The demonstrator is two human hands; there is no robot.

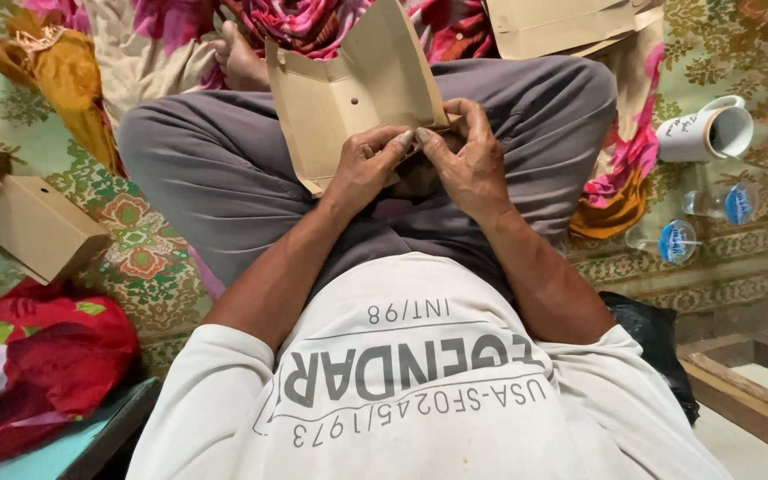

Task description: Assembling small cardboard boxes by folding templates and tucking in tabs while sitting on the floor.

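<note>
Both hands pinch the lower right edge of a flat, die-cut brown cardboard sheet [348, 98] at the centre of the frame. The left hand [362, 169] presses its thumb and fingertips together on the card's edge, and the right hand [468, 160] does the same just beside it, so the two thumbs nearly touch. The sheet stands tilted up over the person's crossed legs in grey trousers [215, 178], its upper part rising toward the top centre of the frame, with a small round hole and folded flaps showing.

The card looks light and fairly stiff, likely to bend cleanly along its scored lines but to crease or tear if twisted; the edges and flap corners seem the sound places to hold it, as both hands do now.

At the left edge lie two folded brown cardboard boxes [37, 227] on a green patterned floor mat [144, 258]. More flat card blanks [562, 22] sit at the top right. At the right lie a white mug [708, 133] on its side and two clear plastic cups with blue lids [673, 240].
</note>
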